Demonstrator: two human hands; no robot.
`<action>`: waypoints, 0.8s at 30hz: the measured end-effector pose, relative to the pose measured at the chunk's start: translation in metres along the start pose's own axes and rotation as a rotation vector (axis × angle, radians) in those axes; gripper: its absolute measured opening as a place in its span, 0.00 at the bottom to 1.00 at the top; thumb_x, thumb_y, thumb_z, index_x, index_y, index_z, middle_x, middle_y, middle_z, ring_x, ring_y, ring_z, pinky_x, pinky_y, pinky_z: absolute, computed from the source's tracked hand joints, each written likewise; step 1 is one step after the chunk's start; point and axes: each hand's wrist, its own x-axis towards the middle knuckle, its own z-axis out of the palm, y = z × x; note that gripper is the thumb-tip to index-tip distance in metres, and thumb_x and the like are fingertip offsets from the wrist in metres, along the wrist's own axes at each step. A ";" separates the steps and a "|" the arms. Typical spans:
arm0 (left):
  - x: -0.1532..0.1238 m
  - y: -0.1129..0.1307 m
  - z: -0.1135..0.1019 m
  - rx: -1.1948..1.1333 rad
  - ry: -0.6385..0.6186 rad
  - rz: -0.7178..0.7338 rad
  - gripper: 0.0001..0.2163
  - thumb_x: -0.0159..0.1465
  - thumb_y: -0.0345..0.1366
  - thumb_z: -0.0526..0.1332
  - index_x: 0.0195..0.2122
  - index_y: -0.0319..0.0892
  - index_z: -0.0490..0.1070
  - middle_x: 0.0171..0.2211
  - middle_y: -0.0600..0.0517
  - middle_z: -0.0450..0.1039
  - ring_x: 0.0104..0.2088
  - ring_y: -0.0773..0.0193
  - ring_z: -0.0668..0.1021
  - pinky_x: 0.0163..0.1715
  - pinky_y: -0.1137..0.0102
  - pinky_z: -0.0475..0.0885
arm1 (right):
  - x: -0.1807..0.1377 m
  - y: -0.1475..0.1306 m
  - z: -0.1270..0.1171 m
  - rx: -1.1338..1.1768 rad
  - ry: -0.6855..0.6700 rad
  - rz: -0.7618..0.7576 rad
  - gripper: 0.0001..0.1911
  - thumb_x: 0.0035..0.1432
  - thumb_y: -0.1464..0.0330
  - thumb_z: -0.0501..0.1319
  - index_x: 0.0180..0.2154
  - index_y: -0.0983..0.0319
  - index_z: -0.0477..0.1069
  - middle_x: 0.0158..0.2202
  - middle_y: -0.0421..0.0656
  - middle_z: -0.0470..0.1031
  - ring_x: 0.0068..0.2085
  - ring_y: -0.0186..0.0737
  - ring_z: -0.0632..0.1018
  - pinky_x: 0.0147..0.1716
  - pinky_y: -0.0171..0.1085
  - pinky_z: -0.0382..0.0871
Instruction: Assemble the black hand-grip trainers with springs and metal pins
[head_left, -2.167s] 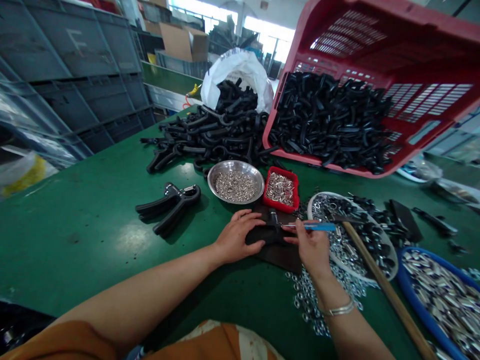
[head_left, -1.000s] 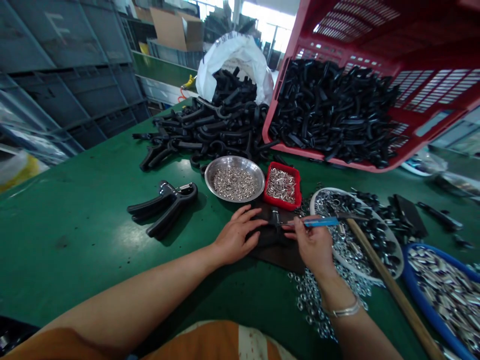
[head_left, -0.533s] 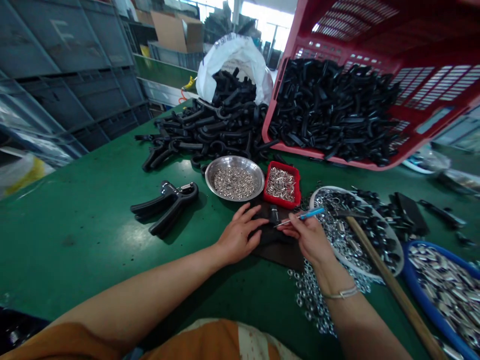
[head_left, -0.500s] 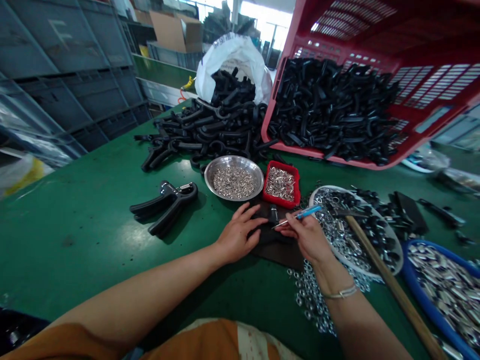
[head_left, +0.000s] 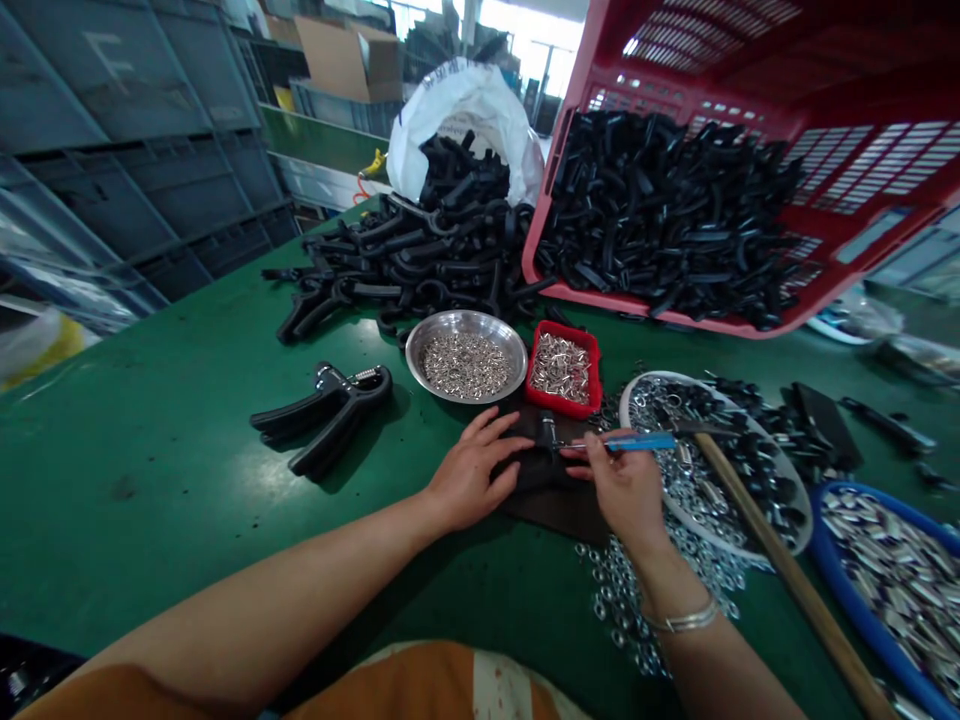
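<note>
One black part point(head_left: 536, 470) is set on a dark mat point(head_left: 562, 512) between the left hand point(head_left: 472, 475), spread against it, its grip impossible to tell, and the right hand point(head_left: 628, 490), by which one screwdriver point(head_left: 641, 442) is gripped; one handgrip point(head_left: 341, 418) and one metal bowl point(head_left: 417, 370) are seen on the green table point(head_left: 172, 430), grey crates point(head_left: 142, 190) stacked beyond.

Green table point(head_left: 180, 520): bowl point(head_left: 466, 322), red tray point(head_left: 564, 406), likely nuts point(head_left: 621, 590).
</note>
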 end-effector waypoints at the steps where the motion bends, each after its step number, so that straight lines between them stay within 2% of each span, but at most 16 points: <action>1: 0.000 0.000 0.000 -0.003 -0.001 -0.002 0.16 0.58 0.31 0.54 0.48 0.44 0.68 0.57 0.48 0.59 0.59 0.53 0.55 0.55 0.54 0.56 | 0.001 -0.001 0.000 -0.006 0.002 -0.002 0.16 0.49 0.58 0.61 0.31 0.62 0.60 0.29 0.42 0.73 0.29 0.41 0.78 0.21 0.37 0.76; 4: 0.000 0.000 0.001 -0.007 0.007 -0.002 0.16 0.58 0.30 0.54 0.47 0.44 0.68 0.57 0.48 0.59 0.60 0.53 0.54 0.56 0.53 0.56 | 0.006 -0.004 -0.001 0.121 -0.055 0.118 0.17 0.48 0.58 0.63 0.30 0.62 0.60 0.26 0.41 0.73 0.27 0.39 0.78 0.21 0.35 0.75; 6: 0.001 -0.001 0.000 -0.005 0.007 0.004 0.16 0.58 0.30 0.53 0.47 0.44 0.68 0.57 0.48 0.59 0.60 0.54 0.55 0.56 0.54 0.56 | 0.008 -0.006 -0.001 0.206 -0.167 0.224 0.18 0.47 0.58 0.63 0.30 0.62 0.60 0.25 0.40 0.73 0.26 0.38 0.78 0.22 0.34 0.74; 8: 0.002 -0.002 0.001 0.001 0.009 0.012 0.16 0.58 0.30 0.53 0.47 0.44 0.68 0.57 0.48 0.59 0.60 0.54 0.55 0.56 0.55 0.55 | 0.008 -0.007 -0.001 0.209 -0.249 0.258 0.18 0.46 0.58 0.64 0.31 0.62 0.59 0.25 0.40 0.74 0.25 0.37 0.77 0.23 0.34 0.74; 10: 0.001 -0.003 0.001 0.003 0.009 0.015 0.16 0.58 0.30 0.53 0.47 0.44 0.68 0.56 0.48 0.60 0.60 0.55 0.55 0.56 0.55 0.55 | 0.008 -0.007 -0.003 0.187 -0.225 0.232 0.18 0.47 0.59 0.64 0.31 0.62 0.59 0.25 0.40 0.74 0.26 0.37 0.78 0.23 0.34 0.75; 13: -0.001 -0.002 -0.001 0.007 -0.005 0.009 0.15 0.58 0.32 0.54 0.47 0.44 0.68 0.57 0.48 0.58 0.59 0.54 0.56 0.55 0.55 0.57 | 0.009 -0.006 -0.010 0.112 -0.096 0.116 0.17 0.49 0.58 0.62 0.32 0.61 0.59 0.27 0.40 0.74 0.28 0.39 0.78 0.23 0.36 0.75; 16: 0.002 0.004 -0.014 0.067 0.029 0.002 0.14 0.59 0.34 0.55 0.46 0.44 0.68 0.56 0.48 0.59 0.56 0.56 0.62 0.53 0.58 0.61 | 0.020 -0.011 -0.018 -0.052 -0.088 -0.026 0.15 0.50 0.57 0.61 0.32 0.61 0.61 0.27 0.42 0.74 0.28 0.41 0.78 0.22 0.37 0.75; 19: 0.022 0.007 -0.038 0.267 0.070 -0.070 0.12 0.61 0.37 0.53 0.44 0.46 0.70 0.48 0.50 0.68 0.48 0.59 0.70 0.48 0.61 0.66 | 0.049 -0.019 -0.021 -0.342 0.000 -0.169 0.16 0.53 0.55 0.56 0.33 0.61 0.62 0.27 0.44 0.74 0.28 0.42 0.77 0.21 0.37 0.72; 21: 0.046 0.001 -0.053 0.456 -0.002 -0.197 0.13 0.61 0.39 0.52 0.44 0.48 0.70 0.45 0.51 0.71 0.45 0.56 0.71 0.44 0.61 0.67 | 0.078 -0.022 -0.020 -0.661 0.074 -0.225 0.17 0.57 0.55 0.51 0.34 0.63 0.64 0.29 0.46 0.75 0.29 0.41 0.77 0.24 0.37 0.71; 22: 0.060 -0.004 -0.059 0.531 -0.071 -0.283 0.13 0.61 0.40 0.52 0.45 0.49 0.70 0.44 0.50 0.71 0.45 0.54 0.71 0.43 0.60 0.67 | 0.093 -0.023 -0.019 -0.833 0.067 -0.231 0.17 0.57 0.56 0.49 0.34 0.64 0.65 0.30 0.47 0.75 0.30 0.41 0.77 0.26 0.37 0.70; 24: 0.086 -0.017 -0.065 0.587 -0.252 -0.450 0.14 0.59 0.41 0.54 0.45 0.51 0.70 0.44 0.49 0.72 0.45 0.51 0.72 0.42 0.58 0.67 | 0.118 -0.022 -0.017 -1.011 0.006 -0.227 0.16 0.54 0.58 0.53 0.29 0.64 0.67 0.28 0.48 0.75 0.31 0.43 0.76 0.28 0.38 0.68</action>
